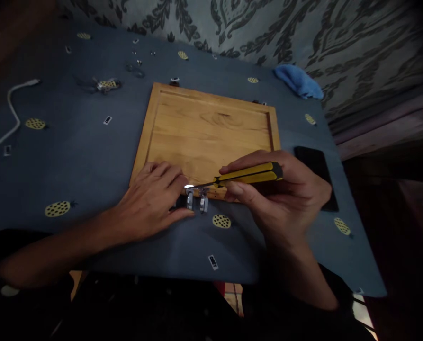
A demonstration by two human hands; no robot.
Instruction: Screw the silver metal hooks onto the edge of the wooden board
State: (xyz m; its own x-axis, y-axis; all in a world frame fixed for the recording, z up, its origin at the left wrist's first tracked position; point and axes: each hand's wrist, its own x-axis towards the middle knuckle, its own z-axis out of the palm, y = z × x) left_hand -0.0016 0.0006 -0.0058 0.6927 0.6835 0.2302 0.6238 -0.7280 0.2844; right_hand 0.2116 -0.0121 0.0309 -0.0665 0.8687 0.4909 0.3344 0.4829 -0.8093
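A shallow wooden tray-like board [211,128] with a raised rim lies on the table. My right hand [285,199] is closed around a yellow and black screwdriver [248,175]. Its thin shaft points left, and the tip meets a small shiny metal fitting [190,198] at the board's near edge; whether it sits in a screw is too small to tell. My left hand [152,196] grips the near left edge, fingers over the rim and thumb stretched below beside the fitting. Just to the right, a second metal fitting [203,202] hangs at the same edge.
A blue cloth [299,81] lies at the back right, by the patterned wall. Close to my right hand is a dark phone [312,166]. A white cable [14,111] curves along the left. Small metal parts [139,62] and a clear plastic bag [104,84] lie behind.
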